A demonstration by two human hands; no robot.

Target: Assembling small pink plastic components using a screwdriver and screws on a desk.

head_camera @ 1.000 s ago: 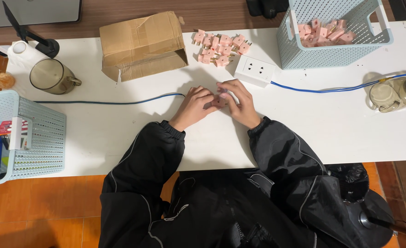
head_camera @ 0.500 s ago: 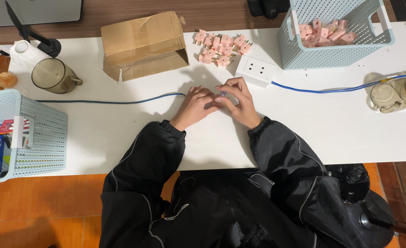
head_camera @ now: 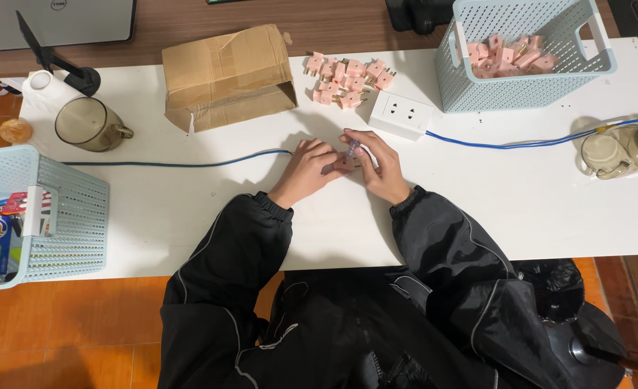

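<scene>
My left hand (head_camera: 310,171) and right hand (head_camera: 378,167) pinch one pink plug (head_camera: 345,164) between them (white socket block (head_camera: 402,115) lies just beyond, up-right).

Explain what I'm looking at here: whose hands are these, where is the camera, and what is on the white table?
This is one view from a camera worn on a person's head, looking down. No machine is involved: the two bare hands belong to that person, in black jacket sleeves. The left hand and right hand meet over the white table, pinching a small pink plastic plug piece between them; the detail is too small to make out. Just beyond lie a white socket block on a blue cable, a loose pile of pink plug pieces, and a torn brown cardboard box. A pale blue mesh basket holds more pink pieces. A glass mug stands on the left side.
</scene>
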